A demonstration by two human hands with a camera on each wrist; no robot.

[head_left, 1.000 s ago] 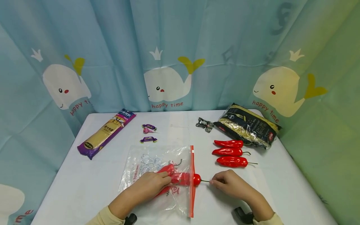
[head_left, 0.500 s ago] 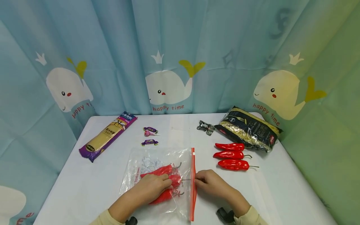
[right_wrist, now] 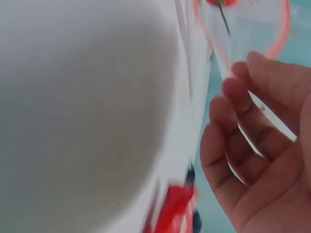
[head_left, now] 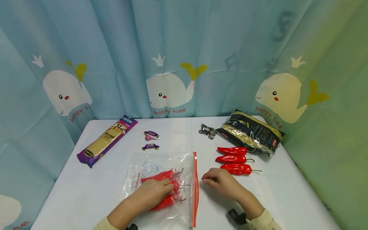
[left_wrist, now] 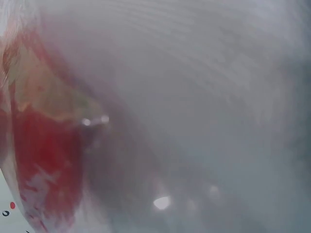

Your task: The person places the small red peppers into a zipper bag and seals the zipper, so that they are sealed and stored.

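Leftward of the clear zip bag (head_left: 184, 161), and beyond it, lies a purple packet (head_left: 107, 141). The left hand (head_left: 152, 193) rests over the bag's middle, fingers bent down on the middle pepper (head_left: 174, 186); whether they pinch it or only press, I cannot tell. Inside the bag, a far pepper (head_left: 158, 176) and a near pepper (head_left: 164, 203) flank it, stalks toward the red zip edge (head_left: 195, 188) on the right. The film looks thin, limp and slippery, so that edge seems its best grip. Just right of the bag, the right hand (head_left: 223, 182) holds nothing, fingers loosely curved, thumb near the forefinger. Right of the bag's far end, three loose peppers (head_left: 231, 158) look light, stiff and glossy; a pinch round the thick body should hold better than the thin stalk.
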